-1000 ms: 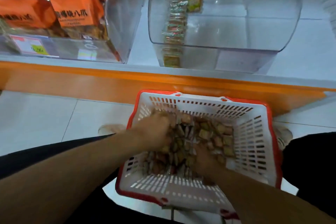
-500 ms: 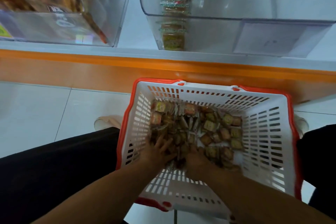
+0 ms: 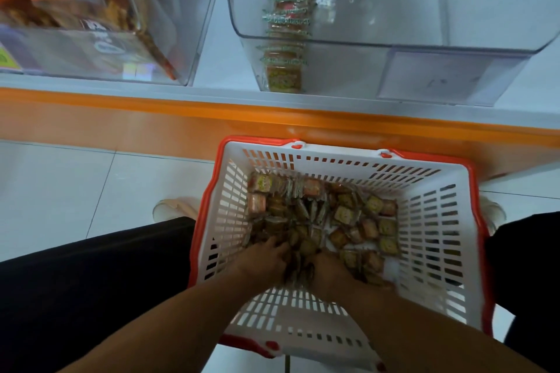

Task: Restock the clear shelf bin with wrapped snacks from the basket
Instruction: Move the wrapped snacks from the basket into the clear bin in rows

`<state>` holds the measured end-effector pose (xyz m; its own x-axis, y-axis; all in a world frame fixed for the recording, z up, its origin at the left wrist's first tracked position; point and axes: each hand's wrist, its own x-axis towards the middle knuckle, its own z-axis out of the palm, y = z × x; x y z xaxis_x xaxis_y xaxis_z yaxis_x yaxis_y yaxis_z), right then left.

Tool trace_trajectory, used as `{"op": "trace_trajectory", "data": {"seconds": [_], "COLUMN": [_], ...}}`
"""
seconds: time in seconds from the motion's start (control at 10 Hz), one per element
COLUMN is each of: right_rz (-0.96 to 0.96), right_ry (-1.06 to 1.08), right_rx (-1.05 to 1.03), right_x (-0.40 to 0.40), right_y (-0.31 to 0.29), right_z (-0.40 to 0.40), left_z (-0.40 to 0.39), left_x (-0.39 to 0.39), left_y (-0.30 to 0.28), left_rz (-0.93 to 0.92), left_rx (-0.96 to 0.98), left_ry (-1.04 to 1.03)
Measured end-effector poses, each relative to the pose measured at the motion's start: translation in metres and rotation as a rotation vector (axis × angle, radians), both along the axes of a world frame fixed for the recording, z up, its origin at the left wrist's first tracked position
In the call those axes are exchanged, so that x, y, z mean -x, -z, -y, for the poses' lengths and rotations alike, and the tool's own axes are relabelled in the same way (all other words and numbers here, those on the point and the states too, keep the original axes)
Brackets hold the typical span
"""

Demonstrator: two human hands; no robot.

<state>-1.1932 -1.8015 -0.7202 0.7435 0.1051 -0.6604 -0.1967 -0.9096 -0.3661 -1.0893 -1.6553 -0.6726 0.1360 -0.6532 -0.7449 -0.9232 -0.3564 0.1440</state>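
A white basket (image 3: 436, 221) with a red rim sits on the floor between my legs, holding several small wrapped snacks (image 3: 342, 215). My left hand (image 3: 266, 260) and my right hand (image 3: 328, 269) are both down in the near side of the pile, side by side, fingers curled into the snacks and squeezing a bunch of them between the two hands. Above, on the shelf, stands the clear bin (image 3: 394, 24) with one row of wrapped snacks (image 3: 288, 24) along its left side.
A second clear bin (image 3: 169, 39) with orange snack bags stands on the shelf to the left. The orange shelf edge (image 3: 151, 118) runs across just beyond the basket. White floor tiles (image 3: 75, 185) lie to the left; my shoes show beside the basket.
Both hands have drawn back from the far middle of the pile to its near side and closed in on a bunch of snacks. The view has tilted down and moved closer.
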Motion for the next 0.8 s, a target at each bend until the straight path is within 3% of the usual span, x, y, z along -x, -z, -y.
{"op": "trace_trajectory", "data": {"seconds": [0.1, 0.2, 0.3, 0.4, 0.5, 0.6, 0.7, 0.8], "right_rz": [-0.163, -0.184, -0.248, -0.218, -0.037, 0.213, 0.457, 0.634], "right_ry": [0.681, 0.269, 0.267, 0.196, 0.113, 0.125, 0.178, 0.303], "right_rx": [-0.554, -0.193, -0.149, -0.148, -0.172, -0.216, -0.472, -0.807], "right_x": [-0.011, -0.020, -0.046, -0.079, -0.092, -0.085, -0.076, -0.073], "right_y": [-0.018, -0.054, -0.095, -0.174, -0.257, -0.342, -0.399, -0.406], "right_z": [0.003, 0.028, 0.064, 0.087, 0.103, 0.109, 0.103, 0.091], "left_z": [0.001, 0.009, 0.018, 0.021, 0.031, 0.045, 0.054, 0.061], "left_x": [-0.005, -0.018, -0.038, -0.062, -0.080, -0.091, -0.092, -0.083], "left_y": [-0.006, -0.024, -0.050, -0.092, -0.143, -0.194, -0.247, -0.289], "left_rz": [-0.136, -0.259, -0.378, -0.658, -0.889, -0.971, -1.158, -1.355], "left_rx": [0.084, 0.144, 0.239, 0.333, 0.343, 0.375, 0.490, 0.636], "left_ry": [-0.272, -0.623, -0.862, -1.112, -1.368, -1.376, -1.320, -1.308]}}
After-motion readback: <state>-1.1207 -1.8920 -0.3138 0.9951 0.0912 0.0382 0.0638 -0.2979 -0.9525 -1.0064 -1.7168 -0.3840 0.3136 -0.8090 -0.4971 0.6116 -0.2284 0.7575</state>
